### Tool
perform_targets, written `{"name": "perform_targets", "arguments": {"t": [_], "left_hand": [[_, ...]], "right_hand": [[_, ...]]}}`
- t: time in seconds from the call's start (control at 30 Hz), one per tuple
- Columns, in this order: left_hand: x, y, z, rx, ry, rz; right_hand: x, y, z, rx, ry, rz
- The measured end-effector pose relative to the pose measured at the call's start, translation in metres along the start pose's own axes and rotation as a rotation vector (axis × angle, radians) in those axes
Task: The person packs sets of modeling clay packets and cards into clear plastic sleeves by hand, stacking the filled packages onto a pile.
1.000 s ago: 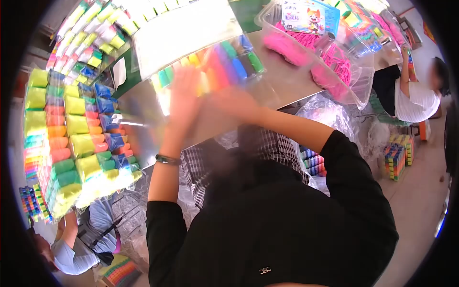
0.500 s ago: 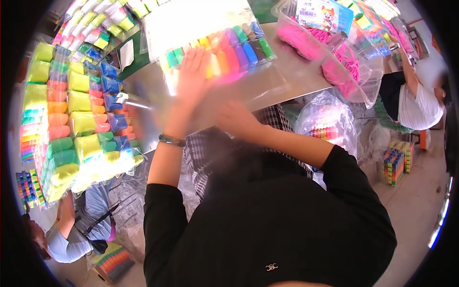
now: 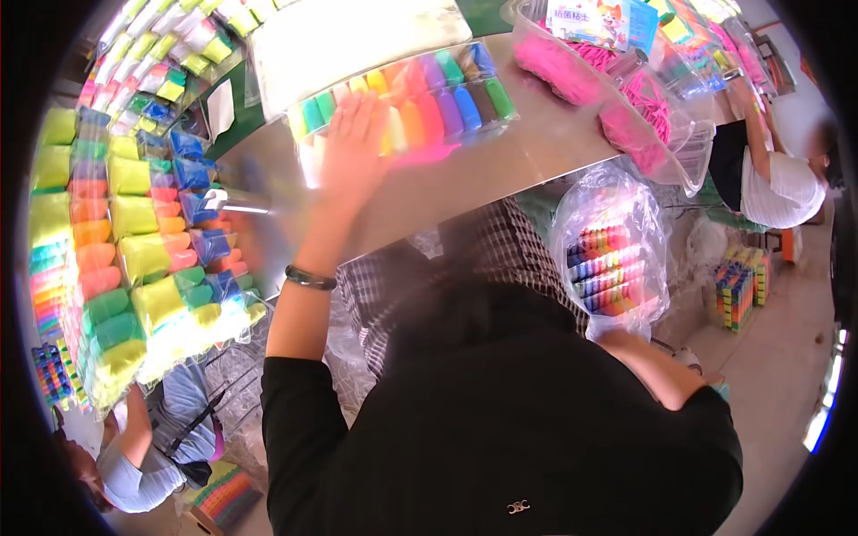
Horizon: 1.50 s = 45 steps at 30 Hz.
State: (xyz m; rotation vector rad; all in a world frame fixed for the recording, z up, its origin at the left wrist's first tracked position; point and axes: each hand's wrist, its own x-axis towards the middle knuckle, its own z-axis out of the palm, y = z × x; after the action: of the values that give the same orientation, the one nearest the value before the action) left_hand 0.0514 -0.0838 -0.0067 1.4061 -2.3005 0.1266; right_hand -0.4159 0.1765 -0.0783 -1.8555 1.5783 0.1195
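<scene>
My left hand (image 3: 357, 147) lies flat with its fingers spread on the left part of a clear pack of colored clay pieces (image 3: 416, 112), which rests on the metal tabletop (image 3: 465, 183). The pieces are in two rows, from green and yellow to blue and brown. My right hand (image 3: 618, 339) is low at my right side, at the lower edge of a clear plastic bag (image 3: 617, 250) with rows of colored pieces inside. Its fingers are hidden there.
Stacked clay packs (image 3: 147, 259) rise at the left. A clear bin (image 3: 688, 161) with pink strings stands at the back right, a printed card (image 3: 603, 22) on it. One person (image 3: 778, 183) is at the right, another (image 3: 147, 460) at the lower left.
My right hand has moved from the table's front edge down to the plastic bag at my right. My left hand stays on the pack. More of the bag shows.
</scene>
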Motion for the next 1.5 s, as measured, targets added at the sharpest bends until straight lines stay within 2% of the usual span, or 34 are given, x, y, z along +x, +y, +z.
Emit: {"name": "perform_targets", "arguments": {"t": [0.03,0.1,0.13,0.17,0.2,0.23,0.27,0.3,0.37,0.5,0.57,0.63,0.7,0.77,0.8,0.87,0.93,0.97,1.03,1.13,1.23,1.27,1.33,1.37,1.43,1.47,1.5], "left_hand": [[0.000,0.002,-0.002,0.006,-0.018,-0.002],[0.004,0.009,-0.012,-0.014,-0.082,-0.036],[0.004,0.012,-0.017,0.038,-0.149,-0.065],[0.005,0.016,-0.025,0.091,-0.210,-0.092],[0.007,0.022,-0.038,0.186,-0.257,-0.105],[0.005,0.023,-0.041,0.191,-0.250,-0.107],[0.002,0.021,-0.042,0.156,-0.212,-0.178],[-0.001,0.016,-0.044,0.123,-0.176,-0.246],[-0.016,-0.001,-0.036,0.126,-0.150,-0.232],[-0.023,-0.002,-0.027,0.089,-0.072,-0.188],[-0.033,0.000,-0.020,0.111,-0.060,-0.178],[-0.035,-0.002,-0.016,0.410,-0.129,-0.124],[-0.042,-0.001,-0.014,0.344,-0.150,-0.161],[-0.050,0.018,-0.030,0.199,-0.292,-0.144],[-0.053,0.032,-0.043,0.167,-0.577,-0.192],[-0.084,0.045,-0.032,0.091,-0.395,-0.102],[-0.096,0.051,-0.030,0.085,-0.457,-0.099],[-0.096,0.054,-0.033,0.055,-0.452,-0.111],[-0.099,0.056,-0.034,0.025,-0.433,-0.120],[-0.100,0.054,-0.034,-0.005,-0.413,-0.103],[-0.097,0.052,-0.035,-0.006,-0.385,-0.085],[-0.096,0.053,-0.035,-0.006,-0.381,-0.080],[-0.095,0.052,-0.037,0.003,-0.402,-0.076],[-0.094,0.052,-0.040,0.006,-0.403,-0.077],[-0.095,0.050,-0.046,0.008,-0.444,-0.076],[-0.100,0.048,-0.046,0.011,-0.441,-0.084],[-0.109,0.043,-0.047,-0.010,-0.460,-0.059]], "right_hand": [[-0.037,0.034,0.019,0.000,0.101,0.107],[-0.022,0.014,-0.012,-0.058,-0.114,0.163],[0.000,-0.012,-0.037,-0.464,-0.213,-0.011],[0.047,-0.080,-0.089,-0.548,-0.155,-0.063],[0.080,-0.115,-0.116,-0.042,0.259,-0.186],[0.113,-0.161,-0.141,0.030,0.487,-0.523],[0.149,-0.186,-0.152,-0.082,0.533,-0.726],[0.175,-0.218,-0.163,-0.301,0.599,-0.808],[0.235,-0.246,-0.165,-0.407,0.680,-0.836],[0.293,-0.218,-0.168,-0.450,0.555,-0.941],[0.292,-0.208,-0.160,-0.465,0.581,-0.952],[0.285,-0.204,-0.156,-0.479,0.627,-0.970],[0.268,-0.193,-0.147,-0.530,0.686,-0.917],[0.255,-0.177,-0.131,-0.506,0.668,-0.921],[0.246,-0.170,-0.126,-0.485,0.649,-0.929],[0.225,-0.155,-0.121,-0.499,0.595,-0.910],[0.212,-0.137,-0.119,-0.386,0.457,-0.913],[0.206,-0.127,-0.121,-0.386,0.449,-0.908],[0.204,-0.106,-0.135,-0.403,0.480,-0.724],[0.215,-0.081,-0.157,-0.403,0.519,-0.633],[0.238,-0.087,-0.175,0.056,0.555,-0.480],[0.245,-0.105,-0.177,0.054,0.560,-0.478],[0.262,-0.148,-0.178,0.841,0.207,-0.718],[0.266,-0.148,-0.177,0.843,0.207,-0.720],[0.275,-0.146,-0.171,0.414,0.132,-0.661],[0.274,-0.145,-0.167,0.411,0.126,-0.668],[0.267,-0.140,-0.160,0.250,0.270,-0.654]]}}
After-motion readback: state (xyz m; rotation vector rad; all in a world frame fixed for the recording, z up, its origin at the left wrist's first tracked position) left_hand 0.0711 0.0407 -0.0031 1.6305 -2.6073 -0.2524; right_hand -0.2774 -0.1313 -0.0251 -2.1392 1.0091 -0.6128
